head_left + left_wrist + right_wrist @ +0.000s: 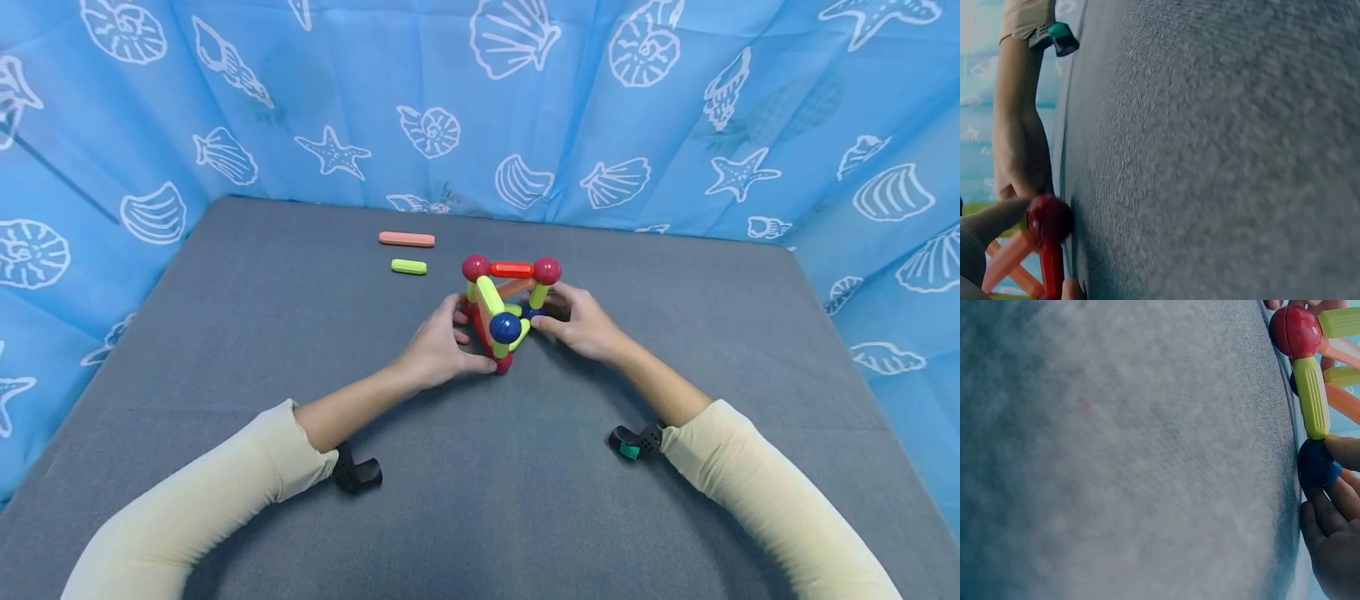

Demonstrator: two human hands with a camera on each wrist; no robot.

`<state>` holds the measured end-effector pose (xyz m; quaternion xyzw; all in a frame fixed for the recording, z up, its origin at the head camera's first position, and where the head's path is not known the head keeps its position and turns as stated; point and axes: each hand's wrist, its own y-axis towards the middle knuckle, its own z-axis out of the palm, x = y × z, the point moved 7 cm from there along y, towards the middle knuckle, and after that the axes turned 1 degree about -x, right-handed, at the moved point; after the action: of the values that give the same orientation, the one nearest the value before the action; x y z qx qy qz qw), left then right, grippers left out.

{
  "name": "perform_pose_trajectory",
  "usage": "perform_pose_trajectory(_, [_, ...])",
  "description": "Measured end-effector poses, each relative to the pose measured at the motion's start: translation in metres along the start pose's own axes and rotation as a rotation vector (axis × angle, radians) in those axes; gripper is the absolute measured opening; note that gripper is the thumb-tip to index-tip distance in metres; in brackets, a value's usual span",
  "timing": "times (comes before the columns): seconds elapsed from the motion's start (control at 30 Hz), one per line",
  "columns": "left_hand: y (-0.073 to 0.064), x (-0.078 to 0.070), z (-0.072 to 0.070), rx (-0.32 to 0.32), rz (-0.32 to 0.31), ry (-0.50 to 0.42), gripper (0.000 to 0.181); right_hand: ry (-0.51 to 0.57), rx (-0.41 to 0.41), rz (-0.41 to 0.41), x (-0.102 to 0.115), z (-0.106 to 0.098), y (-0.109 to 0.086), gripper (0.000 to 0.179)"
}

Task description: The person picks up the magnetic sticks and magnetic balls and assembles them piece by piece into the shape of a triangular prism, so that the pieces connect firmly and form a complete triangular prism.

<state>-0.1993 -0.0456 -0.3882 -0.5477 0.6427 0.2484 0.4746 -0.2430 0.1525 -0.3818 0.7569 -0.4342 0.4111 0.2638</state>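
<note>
A small frame of balls and magnetic-looking rods stands mid-table in the head view. Two crimson balls (547, 270) and a dark blue ball (505, 327) top it, joined by a red rod (512, 270), a yellow-green rod (490, 295) and an orange one. My left hand (437, 348) grips its left side, thumb against the low front crimson ball (1050, 219); some fingertips are hidden behind rods. On the opposite side, my right hand (588, 327) pinches a low blue ball (1317, 464) between thumb and fingers. A yellow-green rod (1313, 397) links that ball to the crimson one.
Behind and left of the frame lie a loose salmon rod (407, 239) and a shorter yellow-green rod (408, 267). Grey cloth (480, 500) covers the table. A blue curtain with shell prints (337, 100) hangs along the back and sides.
</note>
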Motion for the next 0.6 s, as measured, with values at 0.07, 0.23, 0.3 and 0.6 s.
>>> perform_pose_trajectory(0.07, [0.001, -0.003, 0.004, -0.007, 0.045, 0.020, 0.106, -0.024, -0.010, 0.007, 0.001, -0.002, -0.002, 0.050])
perform_pose_trajectory(0.23, [0.008, -0.006, 0.003, 0.007, 0.098, 0.018, 0.113, -0.100, -0.032, 0.041, 0.002, -0.007, -0.010, 0.059])
perform_pose_trajectory(0.3, [0.011, -0.005, -0.001, 0.027, 0.109, -0.006, 0.112, -0.117, -0.032, 0.051, 0.002, -0.009, -0.013, 0.061])
perform_pose_trajectory(0.6, [0.023, 0.003, -0.018, 0.094, 0.149, -0.112, 0.094, -0.107, 0.004, 0.039, 0.002, -0.011, -0.025, 0.051])
